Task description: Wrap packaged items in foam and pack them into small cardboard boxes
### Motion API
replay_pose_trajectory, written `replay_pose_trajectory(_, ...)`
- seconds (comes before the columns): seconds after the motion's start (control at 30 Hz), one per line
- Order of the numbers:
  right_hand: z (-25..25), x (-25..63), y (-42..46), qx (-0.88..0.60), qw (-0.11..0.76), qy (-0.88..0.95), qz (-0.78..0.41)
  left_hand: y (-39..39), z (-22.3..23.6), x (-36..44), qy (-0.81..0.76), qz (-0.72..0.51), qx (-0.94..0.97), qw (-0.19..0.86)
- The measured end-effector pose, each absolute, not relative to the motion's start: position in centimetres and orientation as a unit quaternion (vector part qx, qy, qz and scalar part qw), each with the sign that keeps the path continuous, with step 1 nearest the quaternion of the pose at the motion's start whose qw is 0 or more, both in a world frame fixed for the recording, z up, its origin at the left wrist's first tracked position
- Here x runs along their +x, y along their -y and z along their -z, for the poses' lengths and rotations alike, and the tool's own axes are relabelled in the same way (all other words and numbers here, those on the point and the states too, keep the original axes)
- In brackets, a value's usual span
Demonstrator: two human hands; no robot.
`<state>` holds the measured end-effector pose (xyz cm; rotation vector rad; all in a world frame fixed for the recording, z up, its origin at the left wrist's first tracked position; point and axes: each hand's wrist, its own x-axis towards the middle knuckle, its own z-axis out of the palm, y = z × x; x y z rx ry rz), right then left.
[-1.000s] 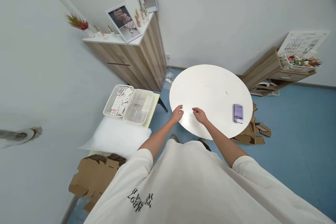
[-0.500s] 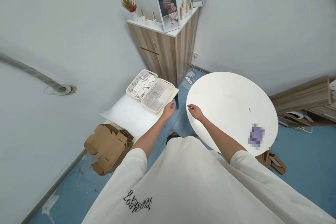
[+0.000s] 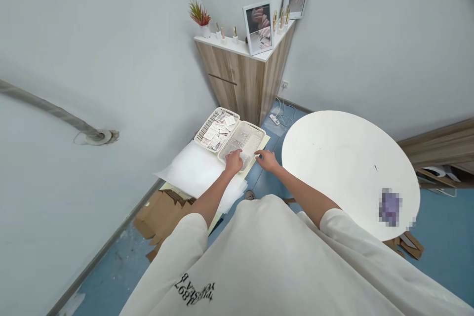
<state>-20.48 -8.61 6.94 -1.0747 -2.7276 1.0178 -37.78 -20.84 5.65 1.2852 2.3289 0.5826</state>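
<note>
A white plastic basket holds clear flat packs, stacked toward its left and near side. My left hand is over its near end, fingers pointing down at the clear packs; I cannot tell whether they touch. Just off the basket's right rim is my right hand, fingers slightly curled and apart, with nothing visible in it. A second white basket adjoins on the left, filled with small printed cards or packets. Both baskets rest on white sheets on a low stand.
To the right is a round white table with a blurred purple item on it. Flattened brown cardboard boxes lie at lower left. Ahead stands a wooden corner cabinet bearing picture frames, small bottles and a plant. A power strip lies on the floor.
My view has swung left and I am closer to the baskets. My left hand has moved over the clear packs, and my right hand has left the round table's edge for the basket's right side.
</note>
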Motion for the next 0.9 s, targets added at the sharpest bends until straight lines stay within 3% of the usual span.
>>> replay_pose_trajectory(0.27, -5.7, -26.4, 9.4, -0.305, -0.07, 0.926, -0.209, 21.0, -5.2, -39.2, -0.792, -0.179, 0.525, 0.255)
replay_pose_trajectory(0.5, -4.4, -27.6, 9.4, -0.318, -0.094, 0.93, -0.161, 20.9, -4.8, -40.1, -0.788, -0.163, 0.533, 0.262)
replay_pose_trajectory(0.9, -5.7, -27.2, 8.8, -0.33, -0.024, 0.932, -0.147, 19.9, -4.9, -40.9, -0.804, -0.258, 0.477, 0.245)
